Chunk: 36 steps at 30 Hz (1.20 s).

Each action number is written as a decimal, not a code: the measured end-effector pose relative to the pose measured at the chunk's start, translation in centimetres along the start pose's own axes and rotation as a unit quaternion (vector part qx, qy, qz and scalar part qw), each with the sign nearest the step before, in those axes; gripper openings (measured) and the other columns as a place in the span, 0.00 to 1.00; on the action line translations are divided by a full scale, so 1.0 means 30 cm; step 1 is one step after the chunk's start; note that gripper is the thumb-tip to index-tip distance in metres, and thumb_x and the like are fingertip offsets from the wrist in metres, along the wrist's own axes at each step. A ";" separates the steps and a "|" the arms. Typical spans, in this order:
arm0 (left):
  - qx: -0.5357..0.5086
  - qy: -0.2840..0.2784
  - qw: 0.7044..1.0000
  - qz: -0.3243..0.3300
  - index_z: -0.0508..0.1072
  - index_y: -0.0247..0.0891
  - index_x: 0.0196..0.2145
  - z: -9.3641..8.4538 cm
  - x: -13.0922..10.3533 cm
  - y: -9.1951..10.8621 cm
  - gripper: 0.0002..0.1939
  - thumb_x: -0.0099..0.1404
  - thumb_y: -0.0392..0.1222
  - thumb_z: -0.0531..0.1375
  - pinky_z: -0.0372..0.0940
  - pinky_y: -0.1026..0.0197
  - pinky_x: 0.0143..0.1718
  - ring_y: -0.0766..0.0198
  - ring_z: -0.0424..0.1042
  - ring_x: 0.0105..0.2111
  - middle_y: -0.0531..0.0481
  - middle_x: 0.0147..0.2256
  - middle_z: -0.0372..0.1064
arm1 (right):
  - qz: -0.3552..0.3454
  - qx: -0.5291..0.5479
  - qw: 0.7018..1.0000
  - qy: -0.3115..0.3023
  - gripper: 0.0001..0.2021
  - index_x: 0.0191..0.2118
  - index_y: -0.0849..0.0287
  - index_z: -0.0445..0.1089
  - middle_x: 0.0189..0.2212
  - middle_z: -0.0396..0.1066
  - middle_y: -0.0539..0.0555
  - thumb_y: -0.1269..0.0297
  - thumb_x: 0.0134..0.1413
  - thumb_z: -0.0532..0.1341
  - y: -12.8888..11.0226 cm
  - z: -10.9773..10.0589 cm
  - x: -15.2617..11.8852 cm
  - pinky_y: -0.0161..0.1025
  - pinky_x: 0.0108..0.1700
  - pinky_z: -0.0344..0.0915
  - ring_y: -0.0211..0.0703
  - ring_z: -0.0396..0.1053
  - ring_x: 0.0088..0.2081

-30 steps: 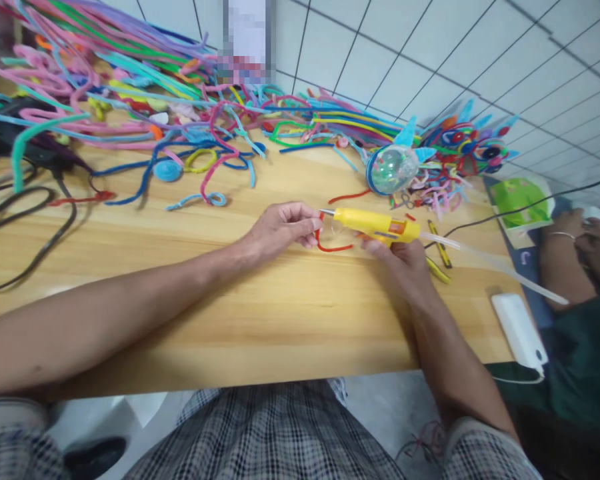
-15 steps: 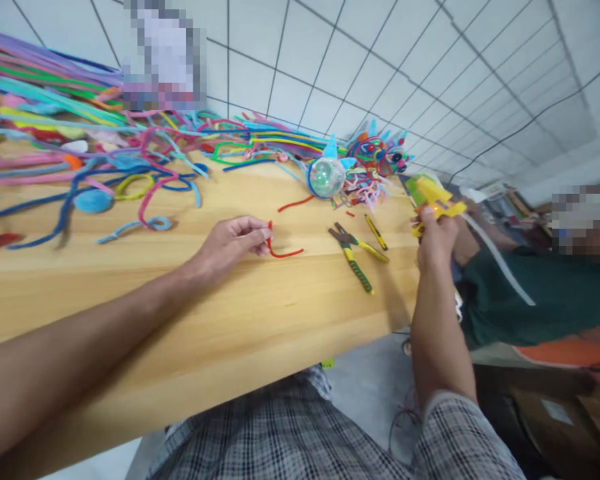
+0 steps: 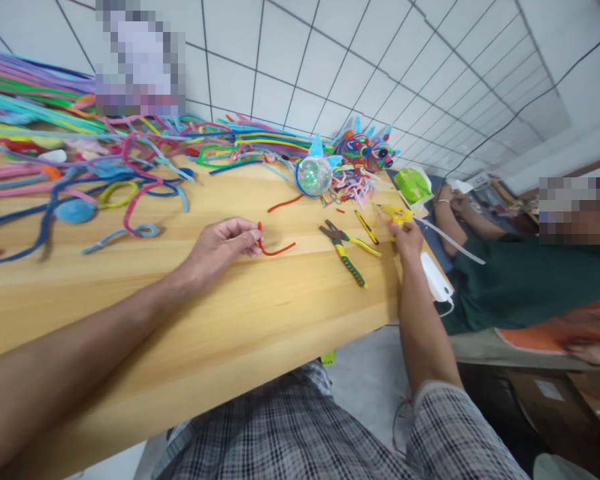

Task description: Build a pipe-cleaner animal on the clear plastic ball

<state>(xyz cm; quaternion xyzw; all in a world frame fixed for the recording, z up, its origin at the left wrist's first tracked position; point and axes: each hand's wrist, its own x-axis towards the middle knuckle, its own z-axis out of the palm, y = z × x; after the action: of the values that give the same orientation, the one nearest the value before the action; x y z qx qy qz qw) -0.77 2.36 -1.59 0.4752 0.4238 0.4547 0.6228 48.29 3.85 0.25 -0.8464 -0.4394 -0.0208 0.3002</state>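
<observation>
My left hand pinches a short bent red pipe cleaner between thumb and fingertips, just above the wooden table. At the table's right end, my right hand is closed around a yellow hot glue gun, its nozzle pointing left. A long whitish glue stick sticks out behind it. Between my hands lie pliers with green and yellow handles, their jaws apart, and a yellow utility knife. Another red pipe cleaner lies beyond my left hand.
A clear ball with blue pipe-cleaner spikes stands near the wall, beside colourful pipe-cleaner figures. Piles of pipe cleaners cover the far left. A green packet and white device lie right, near a person in a dark green shirt.
My right hand has brought the glue gun lower and to the left, nearer the utility knife. My left hand keeps its pinch on the red pipe cleaner. The whole view has shifted slightly.
</observation>
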 end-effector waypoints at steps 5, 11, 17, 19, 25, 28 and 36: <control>-0.075 0.023 0.997 0.001 0.81 0.37 0.36 0.011 0.001 0.006 0.24 0.50 0.56 0.80 0.75 0.60 0.37 0.62 0.80 0.30 0.49 0.30 0.82 | -0.013 0.175 0.984 0.010 0.20 0.39 0.57 0.74 0.37 0.78 0.56 0.45 0.50 0.70 -0.104 -0.052 -0.198 0.52 0.50 0.73 0.50 0.75 0.40; -0.142 0.040 0.989 -0.002 0.80 0.37 0.37 0.018 -0.006 0.026 0.23 0.50 0.50 0.81 0.77 0.61 0.37 0.63 0.82 0.31 0.49 0.32 0.83 | -0.055 0.389 0.870 -0.299 0.21 0.39 0.55 0.77 0.40 0.83 0.54 0.43 0.50 0.76 -0.435 0.023 -0.508 0.38 0.35 0.70 0.41 0.76 0.33; -0.173 0.031 0.984 -0.004 0.80 0.36 0.36 0.036 -0.012 0.018 0.23 0.48 0.49 0.81 0.77 0.61 0.36 0.63 0.83 0.31 0.50 0.31 0.82 | 0.006 0.472 0.802 -0.367 0.23 0.38 0.54 0.73 0.35 0.81 0.49 0.47 0.44 0.79 -0.634 0.139 -0.599 0.35 0.32 0.68 0.37 0.75 0.31; -0.178 0.030 0.984 -0.004 0.80 0.36 0.36 0.039 -0.011 0.010 0.24 0.48 0.50 0.81 0.77 0.62 0.36 0.63 0.83 0.31 0.50 0.32 0.82 | 0.008 0.489 0.797 -0.354 0.22 0.38 0.54 0.73 0.30 0.78 0.46 0.50 0.43 0.79 -0.659 0.162 -0.604 0.34 0.31 0.67 0.37 0.74 0.30; -0.166 0.015 0.986 -0.010 0.81 0.36 0.36 0.036 -0.013 0.005 0.24 0.50 0.53 0.81 0.77 0.60 0.37 0.62 0.82 0.32 0.49 0.33 0.83 | -0.019 0.499 0.802 -0.328 0.17 0.37 0.54 0.73 0.25 0.72 0.44 0.54 0.45 0.76 -0.705 0.193 -0.614 0.35 0.31 0.66 0.36 0.69 0.28; -0.154 0.010 0.988 -0.003 0.81 0.35 0.36 0.035 -0.016 0.003 0.23 0.51 0.54 0.81 0.77 0.61 0.38 0.63 0.82 0.33 0.48 0.33 0.82 | -0.059 0.491 0.810 -0.317 0.16 0.37 0.53 0.73 0.27 0.73 0.45 0.54 0.47 0.75 -0.720 0.195 -0.624 0.36 0.31 0.66 0.37 0.67 0.28; -0.138 0.004 0.990 -0.009 0.81 0.35 0.36 0.032 -0.015 -0.011 0.20 0.56 0.51 0.80 0.77 0.60 0.38 0.65 0.80 0.30 0.48 0.34 0.81 | -0.190 0.426 0.839 -0.280 0.10 0.39 0.51 0.75 0.32 0.75 0.48 0.54 0.59 0.71 -0.725 0.173 -0.654 0.41 0.36 0.68 0.40 0.70 0.32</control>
<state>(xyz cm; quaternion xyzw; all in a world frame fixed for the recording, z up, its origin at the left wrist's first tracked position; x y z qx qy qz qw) 0.11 1.69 -1.68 0.3793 0.3638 0.5055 0.6843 18.64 1.68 0.80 -0.5043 -0.6224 0.3496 0.4858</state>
